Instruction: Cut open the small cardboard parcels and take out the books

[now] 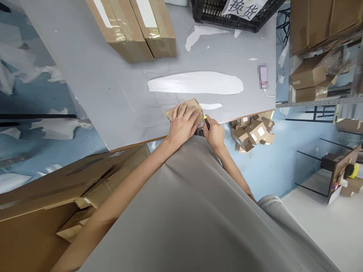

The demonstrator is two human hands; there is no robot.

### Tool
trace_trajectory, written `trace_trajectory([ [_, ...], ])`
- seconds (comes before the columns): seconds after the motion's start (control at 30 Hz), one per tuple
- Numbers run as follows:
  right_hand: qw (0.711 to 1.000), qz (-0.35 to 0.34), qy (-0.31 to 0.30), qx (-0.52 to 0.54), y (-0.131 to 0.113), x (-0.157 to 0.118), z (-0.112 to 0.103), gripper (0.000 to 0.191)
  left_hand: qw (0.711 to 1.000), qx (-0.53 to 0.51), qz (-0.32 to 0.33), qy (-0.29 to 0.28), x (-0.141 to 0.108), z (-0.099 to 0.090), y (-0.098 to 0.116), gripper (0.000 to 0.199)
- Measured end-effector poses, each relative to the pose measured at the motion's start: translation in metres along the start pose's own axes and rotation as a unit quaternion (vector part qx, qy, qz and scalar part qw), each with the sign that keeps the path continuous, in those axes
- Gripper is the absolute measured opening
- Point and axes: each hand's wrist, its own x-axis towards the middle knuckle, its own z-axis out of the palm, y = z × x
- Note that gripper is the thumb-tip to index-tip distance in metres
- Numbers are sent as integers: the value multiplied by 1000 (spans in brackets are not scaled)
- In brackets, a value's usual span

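Observation:
A small cardboard box [194, 104] lies at the near edge of the grey table, partly hidden under my left hand [183, 122]. That hand rests flat on top of it with the fingers spread. My right hand [214, 134] is wrapped round a black and yellow utility knife [207, 122]. The knife's blade end meets the right side of the box; how deep it sits I cannot tell. Just beyond the box is a long white patch [195, 83] on the tabletop, with a smaller white strip [211, 106] beside the box.
Two taped cartons [141, 41] stand at the table's far left, and a black plastic crate [227, 19] at the far right. A phone with a cable [263, 76] lies near the right edge. Several opened boxes [253, 130] are heaped below. A large carton [36, 181] stands left of me.

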Motion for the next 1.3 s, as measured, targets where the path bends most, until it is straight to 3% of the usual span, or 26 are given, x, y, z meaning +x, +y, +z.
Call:
trace_trajectory([
  [0.23, 999, 30, -26, -20, -17, -1, -10, 49, 1000, -9, -5, 4, 0, 2, 0, 56],
  [0.53, 994, 35, 22, 97, -7, 13, 11, 40, 1000, -17, -1, 9, 2, 3, 0, 56],
  [0.67, 997, 46, 16, 58, -10, 13, 6, 42, 1000, -14, 0, 15, 2, 6, -2, 57],
  [0.97, 1000, -2, -20, 15, -7, 2, -15, 40, 1000, -15, 5, 12, 0, 6, -6, 56],
  [1.17, 999, 36, -28, -13, -19, 6, -10, 41, 1000, -21, 6, 13, 2, 6, -7, 56],
  [1.3, 999, 17, -27, 18, -11, 10, -5, 41, 1000, -16, 6, 10, 2, 4, -6, 56],
])
